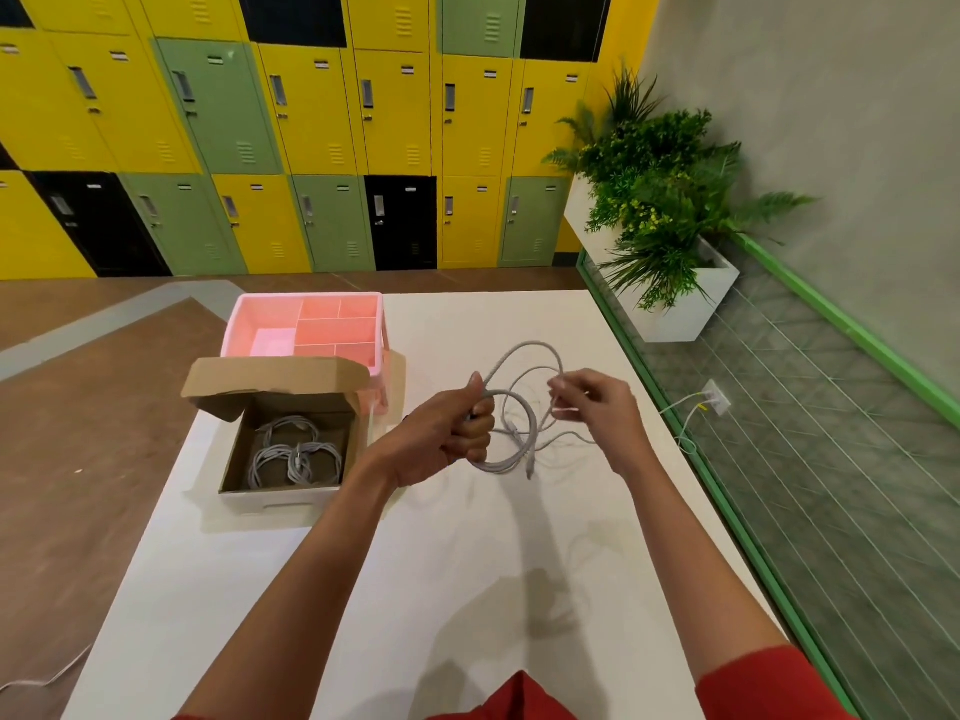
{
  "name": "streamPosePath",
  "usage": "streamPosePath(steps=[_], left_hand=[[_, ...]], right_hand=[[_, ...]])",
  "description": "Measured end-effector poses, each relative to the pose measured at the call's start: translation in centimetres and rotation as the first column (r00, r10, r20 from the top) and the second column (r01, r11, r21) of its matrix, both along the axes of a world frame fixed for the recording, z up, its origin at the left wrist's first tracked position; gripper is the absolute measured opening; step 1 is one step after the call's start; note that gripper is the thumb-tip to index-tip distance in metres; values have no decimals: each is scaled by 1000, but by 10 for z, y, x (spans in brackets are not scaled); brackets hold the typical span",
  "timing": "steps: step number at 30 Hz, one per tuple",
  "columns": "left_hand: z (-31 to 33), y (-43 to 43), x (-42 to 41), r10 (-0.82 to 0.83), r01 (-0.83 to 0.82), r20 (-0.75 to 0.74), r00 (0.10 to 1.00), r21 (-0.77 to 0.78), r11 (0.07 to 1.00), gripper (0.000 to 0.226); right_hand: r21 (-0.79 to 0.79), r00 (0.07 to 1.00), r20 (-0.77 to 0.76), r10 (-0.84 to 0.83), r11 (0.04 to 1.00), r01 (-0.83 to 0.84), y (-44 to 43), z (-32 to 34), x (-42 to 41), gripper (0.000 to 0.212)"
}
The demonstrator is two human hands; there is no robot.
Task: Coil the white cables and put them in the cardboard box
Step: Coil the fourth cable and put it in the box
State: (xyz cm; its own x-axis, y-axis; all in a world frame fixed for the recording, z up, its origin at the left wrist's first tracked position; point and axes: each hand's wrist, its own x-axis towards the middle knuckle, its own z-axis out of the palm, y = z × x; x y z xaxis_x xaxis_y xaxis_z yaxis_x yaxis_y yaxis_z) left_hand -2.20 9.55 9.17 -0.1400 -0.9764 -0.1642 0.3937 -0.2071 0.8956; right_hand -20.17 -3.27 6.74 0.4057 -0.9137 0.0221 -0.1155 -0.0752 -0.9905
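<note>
Left of centre, the open box (280,500) on the tabletop (415,563) holds coiled cables (296,454). A pink divided bin (235,324) stands just behind it. At centre, the left hand (457,428) curls its fingers tight round a cable loop (519,452) above the tabletop. The right hand (597,407) pinches a loose strand of it.

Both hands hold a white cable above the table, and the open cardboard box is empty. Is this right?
Not quite: the head view shows coiled white cables lying in the open cardboard box, so it is not empty. The left hand and right hand do hold a white cable above the table.
</note>
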Motion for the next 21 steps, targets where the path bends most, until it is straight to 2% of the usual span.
streamPosePath(steps=[4, 8, 11, 15, 21], left_hand=[[-1, -2, -8, -63, 67, 90, 994, -42, 997, 42], [-1, -2, -8, -59, 67, 153, 986, -45, 997, 43], [0, -2, -5, -45, 53, 177, 983, -38, 998, 42], [-2, -2, -3, 20, -14, 256, 966, -24, 1000, 41], [-8, -2, 0, 63, -42, 367, 928, -65, 997, 41]], right_hand=[[16, 978, 175, -109, 994, 108, -3, 18, 12, 18], [117, 971, 233, -57, 993, 30, -2, 30, 20, 19], [182, 984, 159, 80, 977, -109, 6, 33, 23, 25], [155, 965, 12, 263, 953, -262, 18, 31, 26, 25], [163, 912, -146, 383, 919, -360, 24, 38, 29, 33]])
